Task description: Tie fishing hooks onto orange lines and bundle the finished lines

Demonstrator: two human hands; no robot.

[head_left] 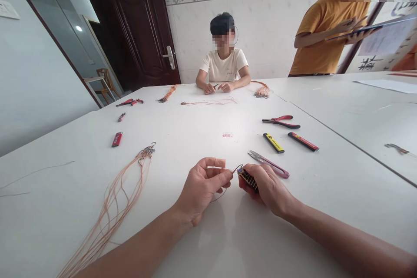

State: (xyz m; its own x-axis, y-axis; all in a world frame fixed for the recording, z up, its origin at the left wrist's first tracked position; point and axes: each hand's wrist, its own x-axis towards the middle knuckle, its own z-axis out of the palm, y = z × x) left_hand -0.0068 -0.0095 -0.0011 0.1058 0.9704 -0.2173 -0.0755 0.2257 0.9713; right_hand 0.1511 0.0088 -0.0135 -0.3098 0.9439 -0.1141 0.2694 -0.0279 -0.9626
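The left hand [201, 189] is closed, and its thumb and fingers pinch a thin copper-coloured wire [217, 198], which makes a small curve below the hand. The right hand [266, 189] is also closed, gripping a dark ridged object [248, 180]; I cannot tell exactly what this object is. A small metal loop [237, 168] sits between the two hands and touches the top of the dark ridged object.

Just to the right of the right hand lie thread snips [269, 164] with pink handles. Farther right are a yellow-and-black utility knife [273, 142], a red-and-black utility knife [302, 141] and red-handled pliers [280, 121]. A small clear packet [227, 135] lies on the white table [42, 226], ahead of the hands.

On the near left is a long bundle of copper-coloured wires [112, 208], with metal clips [146, 152] at its far end. Beyond it lies a red lighter [117, 139].

At the far side of the table, a seated person [224, 67] has both hands [215, 88] close together on the table. Other small wire bundles [167, 93] and a second pair of red pliers [129, 102] lie on the far left. On the far right, a standing person in an orange T-shirt [321, 39] holds a clipboard [361, 30].
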